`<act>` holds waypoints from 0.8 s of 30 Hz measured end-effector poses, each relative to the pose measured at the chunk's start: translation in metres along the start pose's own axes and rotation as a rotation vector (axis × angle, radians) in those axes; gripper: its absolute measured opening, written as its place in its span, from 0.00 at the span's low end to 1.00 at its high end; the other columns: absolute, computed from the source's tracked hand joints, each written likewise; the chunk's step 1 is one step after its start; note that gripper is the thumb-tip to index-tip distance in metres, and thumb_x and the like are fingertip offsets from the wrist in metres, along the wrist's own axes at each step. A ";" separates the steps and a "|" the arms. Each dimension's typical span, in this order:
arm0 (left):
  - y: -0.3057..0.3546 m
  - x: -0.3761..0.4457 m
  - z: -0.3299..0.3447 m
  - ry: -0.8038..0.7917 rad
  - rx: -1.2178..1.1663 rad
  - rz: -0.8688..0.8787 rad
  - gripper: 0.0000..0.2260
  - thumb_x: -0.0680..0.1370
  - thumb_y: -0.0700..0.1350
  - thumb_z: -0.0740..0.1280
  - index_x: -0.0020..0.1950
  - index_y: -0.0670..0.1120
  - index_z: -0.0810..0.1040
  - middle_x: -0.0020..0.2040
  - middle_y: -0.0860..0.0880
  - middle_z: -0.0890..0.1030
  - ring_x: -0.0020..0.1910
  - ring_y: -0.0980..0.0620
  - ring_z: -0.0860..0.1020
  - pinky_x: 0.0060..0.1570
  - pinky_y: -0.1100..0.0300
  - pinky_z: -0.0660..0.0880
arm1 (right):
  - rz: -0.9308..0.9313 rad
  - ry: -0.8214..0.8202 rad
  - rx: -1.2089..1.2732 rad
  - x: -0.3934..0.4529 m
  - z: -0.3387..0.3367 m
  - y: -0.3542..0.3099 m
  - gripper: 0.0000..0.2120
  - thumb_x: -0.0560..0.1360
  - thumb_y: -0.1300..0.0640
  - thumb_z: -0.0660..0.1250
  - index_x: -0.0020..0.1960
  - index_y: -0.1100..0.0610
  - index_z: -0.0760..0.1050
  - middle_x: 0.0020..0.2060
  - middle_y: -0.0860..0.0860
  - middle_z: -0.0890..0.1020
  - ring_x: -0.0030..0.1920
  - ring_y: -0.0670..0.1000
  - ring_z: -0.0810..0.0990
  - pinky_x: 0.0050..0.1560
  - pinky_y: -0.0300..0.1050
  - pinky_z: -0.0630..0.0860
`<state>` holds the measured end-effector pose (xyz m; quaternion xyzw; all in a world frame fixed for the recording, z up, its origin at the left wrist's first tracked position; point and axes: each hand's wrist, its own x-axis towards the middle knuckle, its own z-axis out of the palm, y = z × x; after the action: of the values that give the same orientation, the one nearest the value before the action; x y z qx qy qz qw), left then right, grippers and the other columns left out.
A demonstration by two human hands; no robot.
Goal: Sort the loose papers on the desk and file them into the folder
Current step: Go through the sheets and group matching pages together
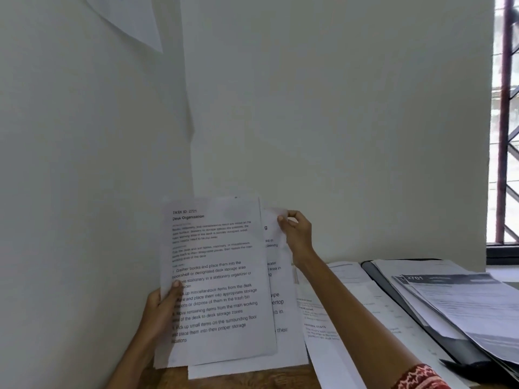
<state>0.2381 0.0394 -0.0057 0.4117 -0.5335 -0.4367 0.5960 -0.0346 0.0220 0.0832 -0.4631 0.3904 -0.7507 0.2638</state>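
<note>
1. Left hand (161,306) grips the front sheet (216,279) at its left edge, low down; the thumb lies across the printed face and the other fingers are curled behind the paper, out of sight.
2. Right hand (295,230) pinches the top right corner of a second sheet (276,265) between thumb and fingertips; that corner is bent forward a little under the pinch.
3. Both sheets are held upright above the near left part of the bench (252,379), with the front sheet covering most of the second, so only a strip of the second's right side shows.
4. Printing on the front sheet reads "TASK ID: 2721" and "Desk Organization", followed by a list of steps.
5. A third sheet (247,370) shows below the two held ones, its lower edge over the bare wood at the bench's near edge; whether it is also held I cannot tell.
6. More loose papers (331,332) lie flat on the bench under the right forearm, reaching to the near edge.
7. An open black folder (404,307) lies on the right half of the bench, running from the far edge to the near right corner, with a stack of printed pages (471,310) lying on its right half.
8. A red patterned sleeve (418,377) covers the right arm near the bottom of the view.
9. Walls meet in a corner behind the bench, and a barred window (505,136) stands at the right.
</note>
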 end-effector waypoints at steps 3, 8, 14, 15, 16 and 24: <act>0.002 -0.004 0.004 -0.043 0.031 0.033 0.11 0.80 0.45 0.61 0.50 0.41 0.80 0.43 0.44 0.85 0.45 0.44 0.82 0.44 0.52 0.77 | 0.029 0.021 0.067 0.001 -0.001 -0.014 0.02 0.78 0.62 0.65 0.49 0.59 0.73 0.36 0.51 0.79 0.27 0.39 0.77 0.26 0.32 0.70; 0.004 -0.005 0.015 0.046 0.006 0.090 0.12 0.80 0.45 0.60 0.50 0.40 0.80 0.45 0.41 0.83 0.45 0.43 0.81 0.46 0.52 0.77 | 0.053 -0.123 0.035 -0.011 0.004 -0.025 0.12 0.77 0.46 0.63 0.53 0.54 0.70 0.43 0.45 0.76 0.41 0.43 0.75 0.40 0.38 0.75; 0.007 -0.009 0.030 -0.016 -0.025 0.151 0.12 0.77 0.42 0.66 0.57 0.37 0.78 0.49 0.40 0.82 0.48 0.41 0.81 0.50 0.52 0.77 | 0.167 -0.316 0.028 -0.050 -0.002 -0.004 0.20 0.68 0.54 0.76 0.56 0.57 0.75 0.50 0.55 0.83 0.48 0.54 0.84 0.48 0.53 0.81; 0.012 -0.008 0.030 -0.012 -0.008 0.170 0.11 0.77 0.39 0.65 0.56 0.36 0.78 0.48 0.40 0.82 0.46 0.44 0.81 0.45 0.57 0.79 | 0.183 -0.284 0.046 -0.051 -0.004 -0.004 0.19 0.69 0.56 0.75 0.56 0.58 0.74 0.50 0.56 0.83 0.49 0.56 0.84 0.49 0.55 0.81; 0.020 -0.007 0.029 -0.010 -0.017 0.177 0.08 0.77 0.37 0.64 0.54 0.36 0.78 0.46 0.41 0.82 0.42 0.48 0.82 0.40 0.61 0.79 | 0.186 -0.273 0.082 -0.051 -0.007 -0.006 0.19 0.69 0.57 0.75 0.56 0.60 0.74 0.49 0.56 0.83 0.47 0.55 0.84 0.46 0.53 0.82; 0.037 -0.005 0.034 -0.116 -0.060 0.076 0.05 0.76 0.38 0.65 0.49 0.38 0.78 0.40 0.42 0.83 0.34 0.48 0.83 0.33 0.57 0.79 | 0.135 -0.426 -0.013 -0.055 -0.021 0.001 0.18 0.73 0.65 0.70 0.61 0.60 0.72 0.49 0.52 0.82 0.44 0.45 0.83 0.42 0.39 0.80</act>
<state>0.2071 0.0542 0.0316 0.3472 -0.5690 -0.4527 0.5922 -0.0291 0.0702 0.0497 -0.5859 0.3609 -0.6140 0.3867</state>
